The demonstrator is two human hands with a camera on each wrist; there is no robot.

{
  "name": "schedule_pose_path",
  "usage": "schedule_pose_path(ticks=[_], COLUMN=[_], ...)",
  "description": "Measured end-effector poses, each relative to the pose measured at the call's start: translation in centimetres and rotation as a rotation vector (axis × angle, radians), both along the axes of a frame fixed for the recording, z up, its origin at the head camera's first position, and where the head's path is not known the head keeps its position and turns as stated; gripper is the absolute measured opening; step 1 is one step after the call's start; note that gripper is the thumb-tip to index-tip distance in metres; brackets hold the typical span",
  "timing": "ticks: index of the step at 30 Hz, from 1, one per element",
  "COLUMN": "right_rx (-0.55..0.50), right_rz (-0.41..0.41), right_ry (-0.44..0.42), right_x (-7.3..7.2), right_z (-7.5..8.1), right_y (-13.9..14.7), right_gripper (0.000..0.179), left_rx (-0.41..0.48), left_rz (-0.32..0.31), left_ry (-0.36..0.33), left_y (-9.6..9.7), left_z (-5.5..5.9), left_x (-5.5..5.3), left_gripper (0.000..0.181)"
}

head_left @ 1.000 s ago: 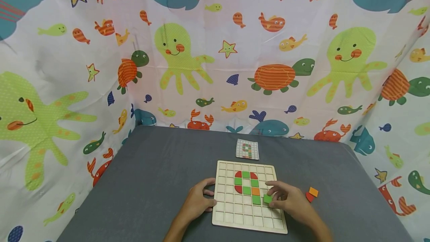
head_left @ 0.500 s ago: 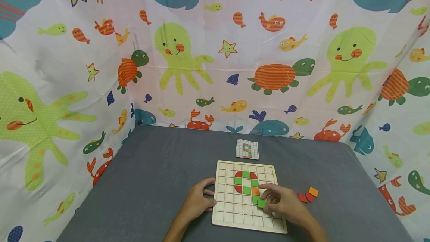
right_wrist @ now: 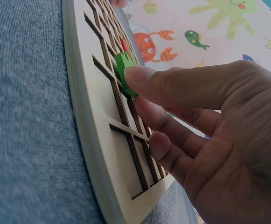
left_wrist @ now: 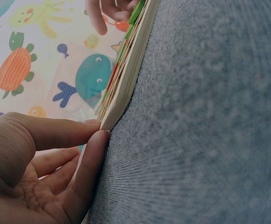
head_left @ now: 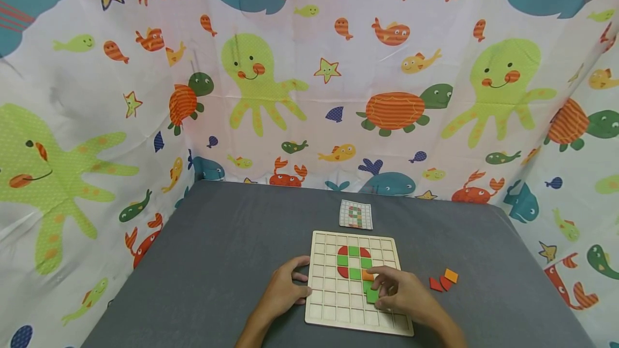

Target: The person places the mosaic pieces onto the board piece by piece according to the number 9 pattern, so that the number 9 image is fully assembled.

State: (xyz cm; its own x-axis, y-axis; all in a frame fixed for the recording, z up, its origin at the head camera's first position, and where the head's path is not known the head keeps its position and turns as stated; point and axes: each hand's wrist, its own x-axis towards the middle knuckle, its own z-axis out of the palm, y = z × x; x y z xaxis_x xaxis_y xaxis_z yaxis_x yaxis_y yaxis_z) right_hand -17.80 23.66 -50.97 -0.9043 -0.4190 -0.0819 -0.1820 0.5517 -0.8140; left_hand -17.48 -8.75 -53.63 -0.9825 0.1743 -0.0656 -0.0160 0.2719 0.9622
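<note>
A square wooden grid board (head_left: pixel 333 313) lies on the dark grey cloth, with red, green and orange tiles set in its cells. At its left edge my left hand (head_left: pixel 285 289) grips the board; the left wrist view shows thumb and finger at the wooden edge (left_wrist: pixel 126 91). My right hand (head_left: pixel 403 291) pinches a green square tile (head_left: pixel 372 296) low over the board, just below another green tile (head_left: pixel 366 285). Close up in the right wrist view, the thumb presses on the held tile (right_wrist: pixel 125 70), while other fingertips hang near the grid.
A small printed pattern card (head_left: pixel 355 215) lies behind the board. To the right on the cloth sit an orange square tile (head_left: pixel 451 276) and two red tiles (head_left: pixel 445 283). A sea-animal curtain (head_left: pixel 309 95) surrounds the table.
My right hand has moved left and slightly nearer with the green tile. One more red tile has appeared on the cloth from behind it. My left hand has stayed in place.
</note>
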Motion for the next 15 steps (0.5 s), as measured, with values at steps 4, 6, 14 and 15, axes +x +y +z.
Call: schedule_pose_path(ticks=[4, 6, 14, 15], right_rx=[-0.005, -0.016, -0.073, -0.079], right_rz=[-0.007, -0.006, 0.007, 0.01], right_ry=[0.0, -0.004, -0.048, -0.05], right_x=[0.07, 0.09, 0.16, 0.17], right_z=[-0.01, -0.02, 0.01, 0.02], right_y=[-0.09, -0.09, -0.09, -0.1], right_gripper=[0.061, 0.061, 0.059, 0.059], left_rx=[0.001, 0.003, -0.002, -0.004], left_rz=[0.0, -0.001, 0.003, 0.003], left_ry=[-0.001, -0.002, 0.001, 0.003], left_y=[-0.01, -0.01, 0.03, 0.04], left_z=[0.02, 0.02, -0.03, -0.04], left_x=[0.0, 0.0, -0.07, -0.08], left_gripper=[0.071, 0.071, 0.071, 0.071])
